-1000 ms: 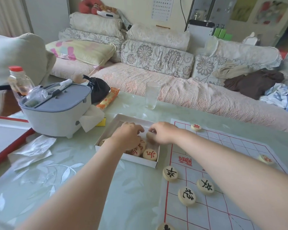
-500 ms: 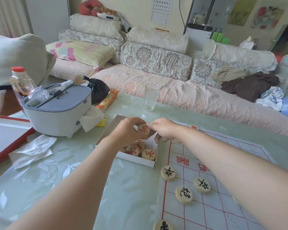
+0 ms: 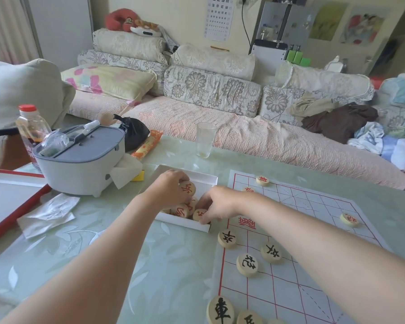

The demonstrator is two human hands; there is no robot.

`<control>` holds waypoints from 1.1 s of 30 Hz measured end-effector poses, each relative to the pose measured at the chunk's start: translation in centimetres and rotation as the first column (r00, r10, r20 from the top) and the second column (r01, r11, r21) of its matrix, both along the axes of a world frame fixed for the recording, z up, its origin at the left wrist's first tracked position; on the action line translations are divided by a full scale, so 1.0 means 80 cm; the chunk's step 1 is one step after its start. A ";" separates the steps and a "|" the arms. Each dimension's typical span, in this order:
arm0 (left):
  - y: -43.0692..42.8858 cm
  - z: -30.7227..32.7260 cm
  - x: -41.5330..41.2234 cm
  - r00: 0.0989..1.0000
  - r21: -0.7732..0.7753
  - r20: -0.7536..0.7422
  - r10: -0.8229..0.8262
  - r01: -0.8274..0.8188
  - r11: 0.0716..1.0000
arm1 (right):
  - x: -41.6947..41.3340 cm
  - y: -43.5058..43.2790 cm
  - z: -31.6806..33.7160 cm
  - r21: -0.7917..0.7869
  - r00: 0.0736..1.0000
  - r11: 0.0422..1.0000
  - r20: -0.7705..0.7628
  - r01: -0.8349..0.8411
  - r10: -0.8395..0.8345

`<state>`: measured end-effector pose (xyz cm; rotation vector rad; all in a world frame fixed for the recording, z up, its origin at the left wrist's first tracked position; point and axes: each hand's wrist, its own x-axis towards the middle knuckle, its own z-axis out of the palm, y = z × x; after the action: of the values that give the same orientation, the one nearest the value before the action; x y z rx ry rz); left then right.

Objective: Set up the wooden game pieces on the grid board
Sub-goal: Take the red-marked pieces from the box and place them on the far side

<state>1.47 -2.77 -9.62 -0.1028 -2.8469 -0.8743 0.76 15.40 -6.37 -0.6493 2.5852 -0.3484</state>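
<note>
While the left hand (image 3: 171, 191) pinches a wooden disc (image 3: 188, 188) between thumb and curled fingers, holding it tilted just above the white box (image 3: 198, 176), the right hand (image 3: 220, 204) reaches into the box's near right corner. Its fingers curl down onto a second disc (image 3: 200, 214) lying there, but whether they grip it or only touch it cannot be told.

Both discs are pale, round and flat, each stamped with a red character. More of the same lie heaped in the box under the hands.

The grid board (image 3: 313, 206) (a thin white sheet ruled in red lines) lies flat on the green leaf-patterned table (image 3: 103, 242), just right of the box. On its near left part sit black-lettered pieces (image 3: 247, 264) — three in a loose cluster, two more at the bottom edge of view. Red-lettered pieces (image 3: 262, 180) rest well apart on the far side, one at the far left corner and one (image 3: 349, 219) toward the right edge.

Behind the box stand a grey lidded container (image 3: 80, 164) and a clear drinking glass (image 3: 205, 140).
</note>
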 end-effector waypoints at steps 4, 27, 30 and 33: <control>0.008 0.005 0.002 1.000 0.028 -0.014 -0.024 0.024 0.999 | 0.000 0.001 -0.003 -0.045 0.998 0.997 -0.016 0.067 -0.067; 0.181 -0.014 -0.055 0.986 -0.413 -0.051 -0.160 0.125 0.902 | -0.031 0.254 -0.028 -0.470 0.764 0.626 0.195 0.623 -0.615; 0.190 -0.025 -0.066 0.994 -0.544 -0.010 -0.110 0.087 0.834 | -0.035 0.282 -0.042 -0.473 0.734 0.613 0.116 0.633 -0.669; 0.195 -0.028 -0.073 0.997 -0.568 0.023 -0.072 0.072 0.820 | -0.038 0.300 -0.053 -0.417 0.739 0.680 -0.029 0.603 -0.673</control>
<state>-4.34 12.80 -11.88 -0.2814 -3.0170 0.0045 -2.29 39.42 -10.65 0.1796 2.8747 -1.0917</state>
